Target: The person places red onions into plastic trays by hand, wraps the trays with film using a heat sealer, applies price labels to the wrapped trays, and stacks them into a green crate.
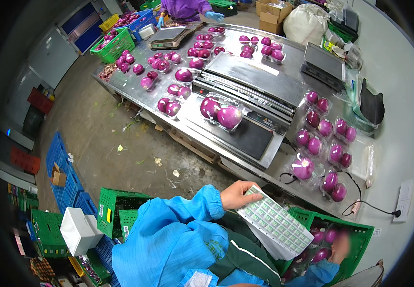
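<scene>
My left hand [241, 195] grips the upper edge of a sheet of small printed labels [275, 222], its thumb lying on the front; white backing sheets hang behind it. Low on the right, my right hand [339, 247] reaches into a green plastic crate [359, 233]. Wrapped packs of red onions [321, 254] lie in that crate, close to the fingers. A blur covers part of this hand, so whether it holds anything cannot be told. Ahead on the metal table, a film-wrapped tray of two red onions [223, 112] rests on the wrapping machine [244, 97].
Wrapped onion packs [314, 145] sit at the table's right end, near a black power cable [359, 190]. Unwrapped onion trays [171, 107] stand left of the machine. Scales [323, 64] are on the table. Across it stands a person in purple [185, 9]. Green crates [117, 211] stand left.
</scene>
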Demonstrator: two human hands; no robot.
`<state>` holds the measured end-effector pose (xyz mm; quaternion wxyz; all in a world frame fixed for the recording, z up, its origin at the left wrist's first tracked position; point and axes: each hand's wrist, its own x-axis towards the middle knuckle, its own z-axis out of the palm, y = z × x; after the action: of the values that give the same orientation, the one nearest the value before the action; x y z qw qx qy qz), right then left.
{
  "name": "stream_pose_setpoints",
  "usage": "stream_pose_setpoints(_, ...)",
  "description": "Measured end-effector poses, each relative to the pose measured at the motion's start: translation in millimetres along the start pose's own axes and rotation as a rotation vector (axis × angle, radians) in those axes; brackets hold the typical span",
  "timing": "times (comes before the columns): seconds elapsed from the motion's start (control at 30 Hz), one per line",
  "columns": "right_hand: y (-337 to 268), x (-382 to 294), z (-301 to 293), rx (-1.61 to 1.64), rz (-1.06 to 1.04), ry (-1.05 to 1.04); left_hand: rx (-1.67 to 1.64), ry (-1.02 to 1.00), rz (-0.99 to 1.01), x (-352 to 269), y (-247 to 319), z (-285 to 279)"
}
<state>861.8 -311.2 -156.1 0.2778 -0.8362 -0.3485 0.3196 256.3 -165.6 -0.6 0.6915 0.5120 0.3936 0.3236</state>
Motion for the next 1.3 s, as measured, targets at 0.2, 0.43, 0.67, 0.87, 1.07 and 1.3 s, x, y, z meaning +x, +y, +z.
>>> stream_pose_setpoints(0.2, -206, -188, 48, 0.637, 0.0, -0.276, -0.031, 0.041, -0.035, -5, 11, 3)
stream_pose_setpoints(0.43, -224, -221, 70, 0.533, -0.237, -0.342, -0.01, 0.026, -0.022, -23, 3, 17)
stream_pose_setpoints(0.67, -209, -228, 86, 0.479, -0.241, -0.185, 0.021, 0.13, -0.034, -48, 1, 19)
stream_pose_setpoints(0.87, -220, -224, 91, 0.647, -0.293, -0.093, 0.142, 0.135, 0.243, -33, 9, 15)
stream_pose_setpoints(1.07, -252, -229, 90, 0.653, -0.246, -0.208, -0.025, 0.244, 0.106, -42, 6, 7)
stream_pose_setpoints(1.3, -234, -251, 72, 0.457, -0.261, -0.022, 0.098, 0.171, 0.181, -30, 13, 25)
